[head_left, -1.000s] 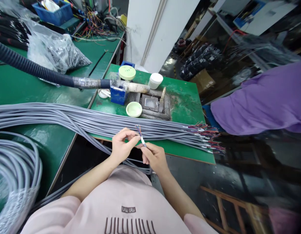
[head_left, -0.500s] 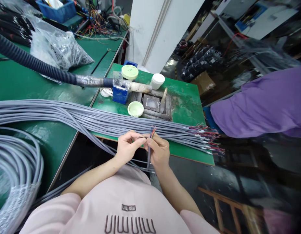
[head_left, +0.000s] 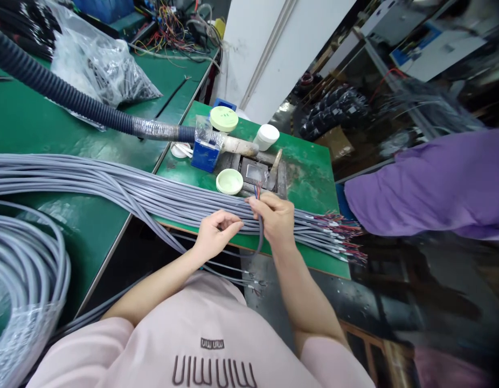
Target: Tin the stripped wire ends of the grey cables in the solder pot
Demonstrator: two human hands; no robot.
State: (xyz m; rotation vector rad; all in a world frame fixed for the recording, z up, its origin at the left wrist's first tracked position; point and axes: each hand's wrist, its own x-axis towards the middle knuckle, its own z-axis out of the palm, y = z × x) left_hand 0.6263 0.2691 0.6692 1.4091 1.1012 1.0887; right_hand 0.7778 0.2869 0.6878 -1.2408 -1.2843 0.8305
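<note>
My right hand [head_left: 277, 215] grips a grey multi-core cable [head_left: 261, 234] close to its stripped end. Thin coloured wires [head_left: 257, 189] stick up above the fingers, and the cable's sheath bends down below them. To the left, my left hand [head_left: 217, 233] is apart from that cable, its fingers loosely curled and thumb a little off the index finger; nothing shows between them. Behind both hands lies a thick bundle of grey cables [head_left: 185, 196]. The bundle's stripped ends [head_left: 340, 229], with reddish and dark wires, lie to the right.
Past the bundle, a solder pot [head_left: 255, 171] sits in the green bench [head_left: 310, 167]. Around it are a pale green dish [head_left: 229, 182], a white tub [head_left: 267, 137] and a blue box [head_left: 205, 155] under a ribbed hose [head_left: 91, 113]. A person's purple garment [head_left: 427, 183] is at right.
My hands have drawn apart. The right hand has moved right and forward with the cable, its wire ends now nearer the solder pot. My left hand has come off the wires.
</note>
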